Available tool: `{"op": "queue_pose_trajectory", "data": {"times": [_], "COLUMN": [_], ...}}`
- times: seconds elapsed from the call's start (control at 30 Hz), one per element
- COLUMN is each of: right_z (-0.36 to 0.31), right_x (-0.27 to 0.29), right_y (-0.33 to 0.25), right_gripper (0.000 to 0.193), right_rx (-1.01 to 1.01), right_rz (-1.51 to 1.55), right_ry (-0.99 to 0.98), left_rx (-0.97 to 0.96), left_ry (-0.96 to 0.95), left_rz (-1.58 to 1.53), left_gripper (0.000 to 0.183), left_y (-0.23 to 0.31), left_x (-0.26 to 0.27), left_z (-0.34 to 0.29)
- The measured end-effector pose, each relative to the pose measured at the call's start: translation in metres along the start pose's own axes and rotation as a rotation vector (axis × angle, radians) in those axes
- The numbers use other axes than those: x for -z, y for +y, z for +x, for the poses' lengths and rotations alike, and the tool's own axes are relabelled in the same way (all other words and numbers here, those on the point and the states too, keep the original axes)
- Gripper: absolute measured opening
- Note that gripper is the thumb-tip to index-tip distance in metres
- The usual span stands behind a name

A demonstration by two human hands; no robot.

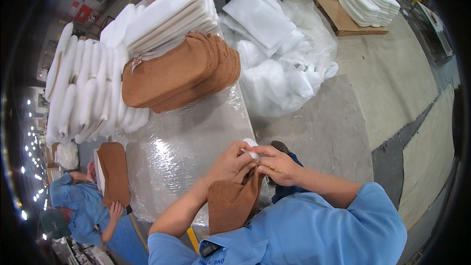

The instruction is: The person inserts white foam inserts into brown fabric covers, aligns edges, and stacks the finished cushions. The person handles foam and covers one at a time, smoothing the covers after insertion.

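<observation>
Brown fabric covers with rounded ends lie in a thick stack [171, 78] on the far part of a plastic-wrapped grey surface [186, 162]. Behind it rises a pile of flat white padded slabs [164, 12], and to its left white soft pads stand on edge in a packed row [86, 86]. Beyond the surface's right edge, white sheets and crumpled clear plastic form a heap [279, 76] on the floor; farther off, more white pads [368, 0] sit stacked on a brown cardboard sheet [319, 1]. At the left, a co-worker in a blue shirt [83, 206] holds a brown rounded panel [114, 174] backed with white.

A loose brown fabric cover [233, 203] hangs below the fingers at the surface's near edge, close to the person's blue shirt [304, 225]. A small white padded end [253, 155] shows between the left hand [229, 164] and right hand [282, 164]. The fingers of both are bent and nearly closed, pinching the gathered cloth and touching the white end; exactly which layer each grips is partly hidden.
</observation>
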State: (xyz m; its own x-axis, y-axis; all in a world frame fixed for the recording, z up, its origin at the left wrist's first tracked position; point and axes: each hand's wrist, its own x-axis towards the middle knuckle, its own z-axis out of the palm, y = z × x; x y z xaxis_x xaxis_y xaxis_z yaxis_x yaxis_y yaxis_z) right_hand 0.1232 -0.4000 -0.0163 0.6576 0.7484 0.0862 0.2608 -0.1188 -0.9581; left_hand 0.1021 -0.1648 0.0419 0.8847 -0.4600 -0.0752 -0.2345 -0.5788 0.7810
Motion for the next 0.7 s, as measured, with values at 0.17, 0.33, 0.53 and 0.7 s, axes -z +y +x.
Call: {"op": "queue_pose_trajectory", "data": {"times": [0.17,0.33,0.53,0.7], "right_z": [0.024,0.045,0.054,0.056], "right_x": [-0.004,-0.002,-0.015,-0.022], "right_y": [0.021,0.037,0.077,0.110], "right_gripper": [0.018,0.019,0.029,0.031], "right_rx": [-0.137,-0.336,-0.396,-0.369], "right_rz": [0.113,0.359,0.368,0.298], "right_ry": [0.141,0.127,0.098,-0.017], "left_rx": [0.226,0.407,0.471,0.624], "left_ry": [0.072,0.068,0.008,-0.012], "left_rz": [-0.118,-0.302,-0.504,-0.664], "left_gripper": [0.018,0.020,0.025,0.025], "left_y": [-0.018,-0.056,-0.095,-0.118], "left_x": [-0.003,-0.010,-0.017,-0.026], "left_z": [0.010,0.016,0.027,0.030]}}
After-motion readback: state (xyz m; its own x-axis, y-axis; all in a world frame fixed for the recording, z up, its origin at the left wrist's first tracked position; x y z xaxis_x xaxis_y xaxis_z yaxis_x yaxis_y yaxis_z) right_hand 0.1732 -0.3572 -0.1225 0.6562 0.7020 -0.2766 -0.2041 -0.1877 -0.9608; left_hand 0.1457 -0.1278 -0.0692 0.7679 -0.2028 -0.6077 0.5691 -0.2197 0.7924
